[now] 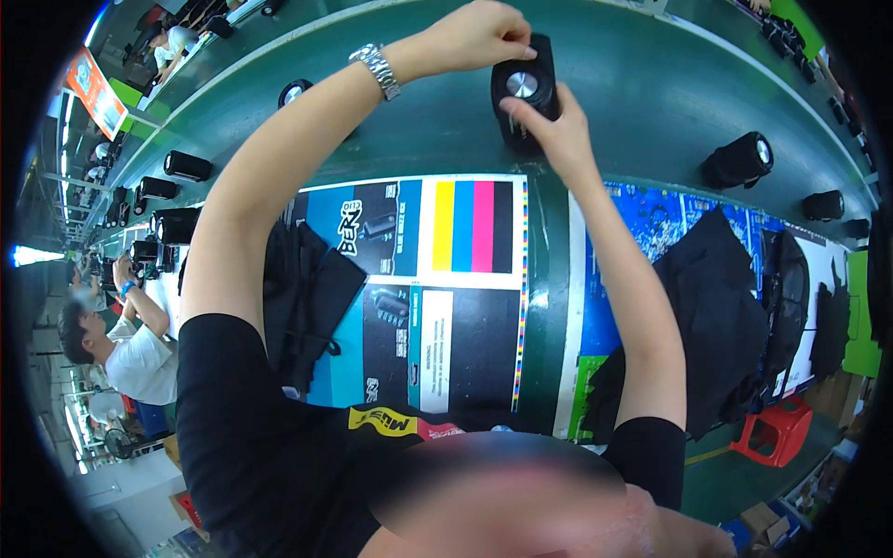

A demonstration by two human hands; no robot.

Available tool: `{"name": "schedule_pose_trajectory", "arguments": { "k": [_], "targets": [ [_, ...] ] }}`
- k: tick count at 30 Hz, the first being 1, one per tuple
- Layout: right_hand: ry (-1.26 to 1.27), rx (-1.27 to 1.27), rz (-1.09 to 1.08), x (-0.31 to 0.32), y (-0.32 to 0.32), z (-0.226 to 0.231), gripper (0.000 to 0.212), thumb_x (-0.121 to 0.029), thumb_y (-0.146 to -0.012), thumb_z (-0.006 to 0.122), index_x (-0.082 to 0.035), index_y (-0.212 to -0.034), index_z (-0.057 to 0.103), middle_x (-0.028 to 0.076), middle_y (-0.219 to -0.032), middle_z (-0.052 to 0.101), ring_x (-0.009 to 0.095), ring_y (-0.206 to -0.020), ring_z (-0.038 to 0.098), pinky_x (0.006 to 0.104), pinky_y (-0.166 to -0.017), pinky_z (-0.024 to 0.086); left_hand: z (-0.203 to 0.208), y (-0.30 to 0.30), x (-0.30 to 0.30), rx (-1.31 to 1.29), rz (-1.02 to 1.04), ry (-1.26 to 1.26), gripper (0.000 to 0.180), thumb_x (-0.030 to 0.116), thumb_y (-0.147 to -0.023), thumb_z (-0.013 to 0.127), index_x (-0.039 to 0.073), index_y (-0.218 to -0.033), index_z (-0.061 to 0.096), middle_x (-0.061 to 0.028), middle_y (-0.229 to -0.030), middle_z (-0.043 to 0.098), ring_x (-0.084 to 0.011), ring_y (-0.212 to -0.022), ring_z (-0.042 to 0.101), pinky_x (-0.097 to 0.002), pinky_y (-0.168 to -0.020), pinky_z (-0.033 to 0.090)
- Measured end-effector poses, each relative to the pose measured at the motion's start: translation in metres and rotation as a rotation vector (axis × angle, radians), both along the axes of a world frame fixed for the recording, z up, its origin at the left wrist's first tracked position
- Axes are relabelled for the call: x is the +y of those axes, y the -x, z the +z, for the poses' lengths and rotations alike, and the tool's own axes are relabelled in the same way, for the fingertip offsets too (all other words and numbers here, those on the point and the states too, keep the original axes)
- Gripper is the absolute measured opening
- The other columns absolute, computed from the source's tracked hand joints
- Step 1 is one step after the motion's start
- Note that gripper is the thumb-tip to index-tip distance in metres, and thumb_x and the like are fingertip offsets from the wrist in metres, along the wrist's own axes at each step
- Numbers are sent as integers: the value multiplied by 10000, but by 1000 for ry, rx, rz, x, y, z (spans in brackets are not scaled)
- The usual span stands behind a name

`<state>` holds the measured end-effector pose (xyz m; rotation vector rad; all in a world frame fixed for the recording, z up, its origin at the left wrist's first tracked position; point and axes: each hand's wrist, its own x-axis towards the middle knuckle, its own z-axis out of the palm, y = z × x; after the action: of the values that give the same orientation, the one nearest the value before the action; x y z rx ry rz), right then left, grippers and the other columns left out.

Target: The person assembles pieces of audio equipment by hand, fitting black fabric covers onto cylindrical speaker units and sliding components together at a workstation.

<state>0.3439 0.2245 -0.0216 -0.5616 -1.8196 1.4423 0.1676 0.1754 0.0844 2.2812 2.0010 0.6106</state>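
On the green conveyor belt in front of me stands a black portable speaker with a round silver disc. My right hand grips its right side, the thumb lying across the front below the disc. At its upper left, my left hand is closed in a pinch, fingertips against the top edge. Whatever sits between those fingertips is too small to make out. Another black speaker is partly hidden behind my left forearm.
Black cloth pouches lie at left and in a pile at right, over printed sheets. More black speakers stand along the belt, such as one at right. A red stool stands on the floor; a co-worker works at left.
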Motion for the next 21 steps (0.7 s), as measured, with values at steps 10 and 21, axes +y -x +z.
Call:
{"name": "schedule_pose_trajectory", "arguments": {
  "k": [10, 21],
  "targets": [
    [-56, -110, 77, 39, -8, -7, 540, -461, -761, 732, -12, -1038, 617, 88, -909, 666, 152, -855, 643, 272, -783, 492, 15, -40, -8, -425, -136, 54, 172, 122, -816, 675, -32, -751, 633, -101, -678, 558, -241, -657, 564, -324, -628, 448],
    [258, 72, 220, 55, -53, -21, 885, -725, -872, 357, 25, -1339, 424, 188, -1262, 548, 259, -1236, 470, 431, -1042, 308, -23, -63, -31, -327, -106, -196, 275, 334, -820, 718, 64, -776, 732, -45, -1152, 588, -152, -792, 579, -211, -667, 431]
  ]
}}
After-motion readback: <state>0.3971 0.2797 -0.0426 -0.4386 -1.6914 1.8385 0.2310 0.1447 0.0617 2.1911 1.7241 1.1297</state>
